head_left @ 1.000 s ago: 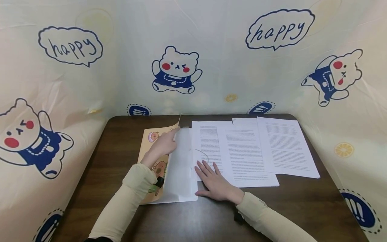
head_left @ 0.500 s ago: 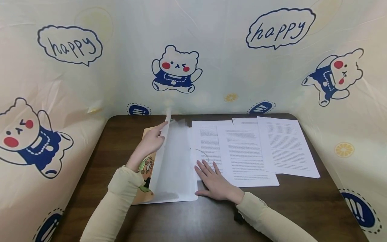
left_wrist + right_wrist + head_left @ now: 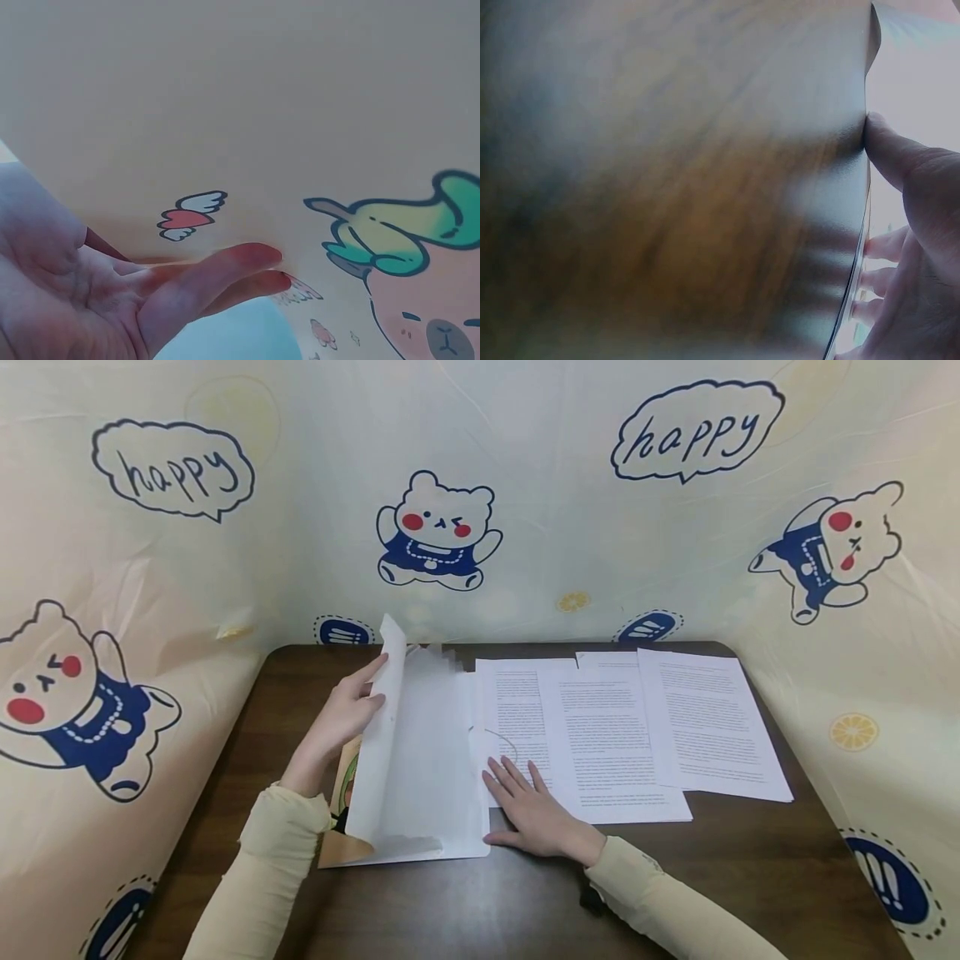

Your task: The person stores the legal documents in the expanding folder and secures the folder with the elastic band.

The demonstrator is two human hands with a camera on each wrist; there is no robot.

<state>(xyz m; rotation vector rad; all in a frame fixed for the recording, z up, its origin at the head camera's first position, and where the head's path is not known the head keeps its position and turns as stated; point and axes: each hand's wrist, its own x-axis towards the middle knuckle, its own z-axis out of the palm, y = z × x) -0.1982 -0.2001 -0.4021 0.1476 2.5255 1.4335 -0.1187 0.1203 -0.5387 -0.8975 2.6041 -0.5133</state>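
A paper folder (image 3: pixel 427 760) with a white inside and a tan, cartoon-printed outside lies left of centre on the table. My left hand (image 3: pixel 341 714) holds its raised cover (image 3: pixel 378 743) by the left edge, thumb and index fingertips showing over the white side. From the left wrist view, fingers (image 3: pixel 240 259) stretch out by the tan printed face, near a winged heart. My right hand (image 3: pixel 536 814) rests flat with spread fingers at the folder's right edge, partly over the printed pages (image 3: pixel 615 743). In the right wrist view its thumb (image 3: pixel 889 146) meets the table edge side of the sheet.
More printed sheets (image 3: pixel 723 727) lie at the right of the dark wooden table (image 3: pixel 465 910), overlapping the middle pages. A thin cord (image 3: pixel 504 739) curves between the folder and my right hand. A patterned curtain (image 3: pixel 525 527) surrounds the table's back and sides.
My left hand has moved left, lifting the folder's cover and turning it back, so more of the white inside shows. The right hand has stayed in place.
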